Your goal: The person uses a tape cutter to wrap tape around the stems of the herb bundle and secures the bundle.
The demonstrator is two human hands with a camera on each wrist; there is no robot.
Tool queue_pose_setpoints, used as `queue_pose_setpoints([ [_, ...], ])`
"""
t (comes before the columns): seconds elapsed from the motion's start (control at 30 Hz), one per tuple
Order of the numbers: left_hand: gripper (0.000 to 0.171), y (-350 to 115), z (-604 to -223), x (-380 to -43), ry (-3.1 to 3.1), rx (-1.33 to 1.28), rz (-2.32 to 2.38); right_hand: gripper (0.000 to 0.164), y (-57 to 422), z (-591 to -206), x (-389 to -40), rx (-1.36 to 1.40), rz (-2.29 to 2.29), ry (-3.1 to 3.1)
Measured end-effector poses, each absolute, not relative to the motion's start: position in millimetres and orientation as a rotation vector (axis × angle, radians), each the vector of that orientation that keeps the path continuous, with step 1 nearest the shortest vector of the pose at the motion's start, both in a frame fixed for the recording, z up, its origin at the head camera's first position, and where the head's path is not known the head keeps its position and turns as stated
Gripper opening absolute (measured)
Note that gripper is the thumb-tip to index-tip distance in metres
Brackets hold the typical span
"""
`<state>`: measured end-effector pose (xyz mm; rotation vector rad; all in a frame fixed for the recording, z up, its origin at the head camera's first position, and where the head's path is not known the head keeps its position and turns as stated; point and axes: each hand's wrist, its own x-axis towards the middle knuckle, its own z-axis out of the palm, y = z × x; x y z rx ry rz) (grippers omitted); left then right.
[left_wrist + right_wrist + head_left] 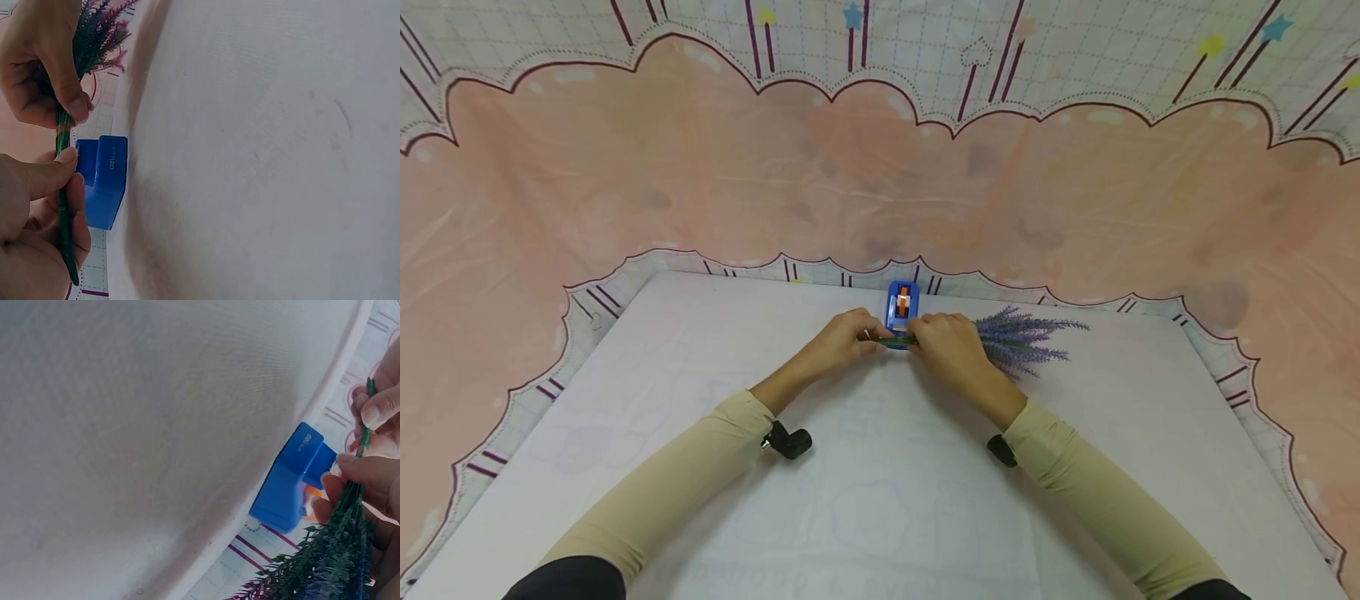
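A bunch of artificial lavender (1026, 337) is held sideways over the white table, its purple heads pointing right. My right hand (951, 346) grips the stems just below the flowers. Farther down the green stems, my left hand (848, 340) pinches them between thumb and fingers; the stem ends (70, 265) stick out past it in the left wrist view. A brownish band (63, 130) shows around the stems between both hands. Just behind the hands stands a blue tape dispenser (902, 304) with an orange hub, partly hidden by the stems.
The white table (850, 500) stretches toward me, its far edge just beyond the dispenser. Beyond and around it hangs a peach and checked cloth (850, 183) with scalloped print. Black wrist-camera mounts (790, 440) project from both sleeves.
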<state>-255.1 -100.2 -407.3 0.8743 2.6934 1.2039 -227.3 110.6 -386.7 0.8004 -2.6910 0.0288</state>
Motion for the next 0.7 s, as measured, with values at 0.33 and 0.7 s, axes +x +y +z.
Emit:
queue_pose_setpoints([
  [0.33, 0.015, -101.9, -405.0, -254.3, 2.684, 0.87, 1.206, 0.017, 112.3, -388.1, -228.5, 0.856, -0.022, -2.631],
  [0.7, 0.019, -101.3, -409.1, -257.6, 2.669, 0.873, 1.193, 0.015, 110.0, -384.4, -229.9, 0.839, -0.1, -2.693],
])
